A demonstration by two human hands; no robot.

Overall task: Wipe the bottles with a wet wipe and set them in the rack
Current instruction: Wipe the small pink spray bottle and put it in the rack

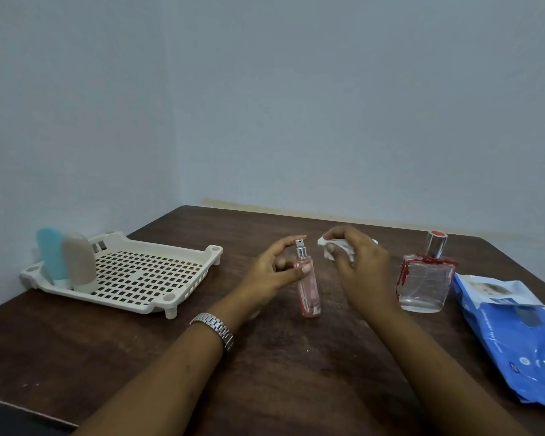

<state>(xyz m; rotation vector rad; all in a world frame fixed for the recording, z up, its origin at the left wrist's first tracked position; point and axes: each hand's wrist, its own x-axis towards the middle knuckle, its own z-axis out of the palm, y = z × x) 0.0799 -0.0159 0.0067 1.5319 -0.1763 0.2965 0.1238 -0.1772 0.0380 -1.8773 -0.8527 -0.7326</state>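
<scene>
found a slim pink spray bottle [309, 291] at mid-table, upright with a slight lean, silver nozzle at top; cannot tell whether its base rests on the dark wooden table [296, 372] or hangs just above it. noted left hand [274, 275] pinching the bottle's upper body between thumb and curled fingers, forefinger arched up to the nozzle; metal wristwatch [216, 328] on that wrist. noted right hand [362, 265] just right of the nozzle, fingers curled round a crumpled white wet wipe [337, 248], held close beside the nozzle but apart from it. recorded a cream perforated rack [214, 250] at the far left of the table, holding two bottles at its left end: a blue bottle [49, 256] and a beige bottle [79, 262], both standing with rounded ends up, overlapping in view. recorded a square clear glass bottle [423, 284] with red trim and a silver cap, standing on the table right of the right hand, outside the rack. logged a blue wipes pack [516, 335] lying at the right edge, flap peeled open, just beside the glass bottle.
</scene>
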